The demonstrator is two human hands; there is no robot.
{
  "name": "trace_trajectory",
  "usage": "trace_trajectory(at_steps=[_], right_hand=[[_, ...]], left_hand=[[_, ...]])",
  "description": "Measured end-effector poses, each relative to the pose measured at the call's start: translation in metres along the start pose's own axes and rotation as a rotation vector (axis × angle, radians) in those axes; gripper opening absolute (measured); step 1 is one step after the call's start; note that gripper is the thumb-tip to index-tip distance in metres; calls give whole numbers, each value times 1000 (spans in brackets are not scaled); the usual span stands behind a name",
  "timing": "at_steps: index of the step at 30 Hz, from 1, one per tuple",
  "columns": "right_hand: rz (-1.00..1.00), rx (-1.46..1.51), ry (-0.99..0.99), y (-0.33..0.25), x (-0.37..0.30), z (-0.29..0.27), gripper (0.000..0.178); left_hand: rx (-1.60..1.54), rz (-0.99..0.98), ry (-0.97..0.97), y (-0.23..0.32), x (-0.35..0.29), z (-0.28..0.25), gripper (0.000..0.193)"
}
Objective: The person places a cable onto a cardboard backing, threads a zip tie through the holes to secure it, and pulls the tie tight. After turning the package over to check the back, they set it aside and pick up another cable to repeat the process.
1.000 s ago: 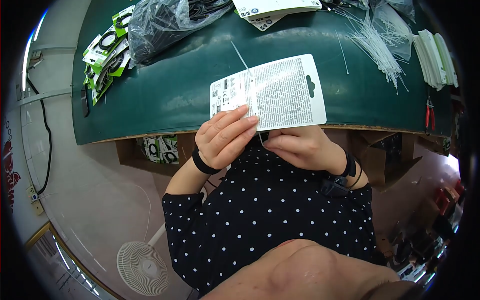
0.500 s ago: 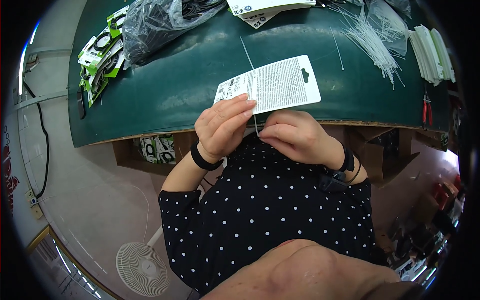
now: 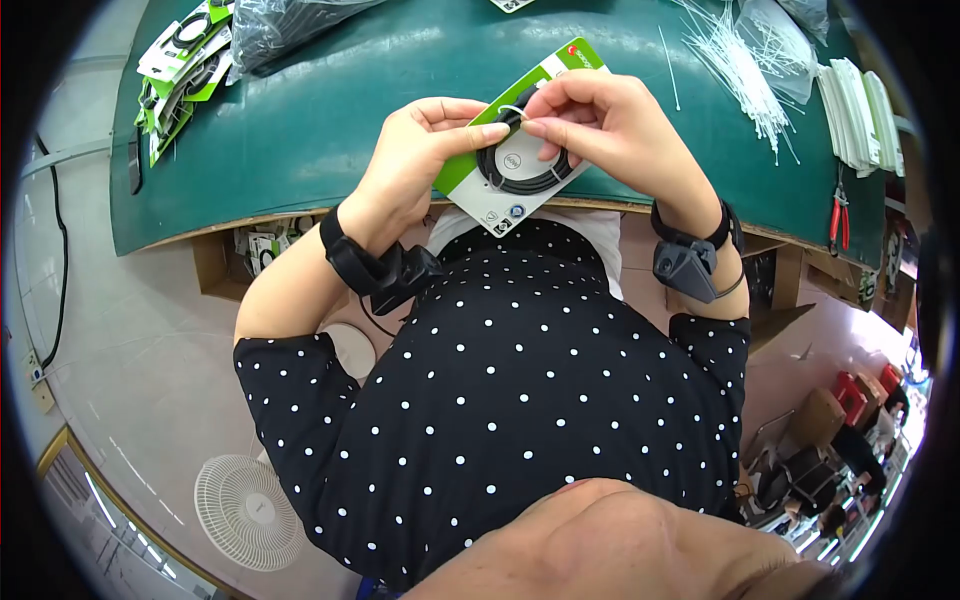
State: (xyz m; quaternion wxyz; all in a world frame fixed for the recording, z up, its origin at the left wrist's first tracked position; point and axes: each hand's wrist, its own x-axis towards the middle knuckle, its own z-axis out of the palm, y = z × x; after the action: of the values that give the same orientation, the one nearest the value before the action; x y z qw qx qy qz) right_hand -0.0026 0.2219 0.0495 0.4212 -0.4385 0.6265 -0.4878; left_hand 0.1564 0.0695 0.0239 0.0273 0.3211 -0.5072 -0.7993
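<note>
A green and white packaging card [image 3: 497, 210] is tilted at the table's near edge, its front with a coiled black cable [image 3: 530, 187] facing up. My left hand [image 3: 415, 150] grips the card's left side, the thumb pressed on the front by the coil. A thin white cable tie [image 3: 513, 108] loops over the top left of the coil. My right hand [image 3: 625, 125] is closed in a pinch at that cable tie, over the card's upper right; its fingertips partly hide the tie and cable.
On the green table [image 3: 350, 120], carded cables [image 3: 180, 75] and a grey plastic bag [image 3: 285, 35] lie at left. At right are a heap of white cable ties [image 3: 745, 95], one loose tie [image 3: 670, 68], stacked cards [image 3: 850, 115] and red-handled cutters [image 3: 838, 220]. A fan [image 3: 248, 510] stands lower left.
The card has been turned from its printed back to its front and tilted. My right hand has moved up from below the card to the tie over the coil; my left thumb now lies on the front.
</note>
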Motion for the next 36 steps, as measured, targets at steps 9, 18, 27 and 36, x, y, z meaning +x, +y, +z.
trace_trajectory(at_steps=[9, 18, 27, 36], right_hand=[[33, 10, 20, 10, 11, 5, 14], [-119, -199, 89, 16, 4, 11, 21], [-212, -14, 247, 24, 5, 23, 19], [-268, -181, 295, 29, 4, 29, 20]], left_hand=[[-147, -155, -52, -16, 7, -2, 22], [-241, -138, -9, -30, 9, -7, 31], [-327, -137, -36, -30, 6, -7, 31], [-344, -137, -15, -36, 9, -9, 30]])
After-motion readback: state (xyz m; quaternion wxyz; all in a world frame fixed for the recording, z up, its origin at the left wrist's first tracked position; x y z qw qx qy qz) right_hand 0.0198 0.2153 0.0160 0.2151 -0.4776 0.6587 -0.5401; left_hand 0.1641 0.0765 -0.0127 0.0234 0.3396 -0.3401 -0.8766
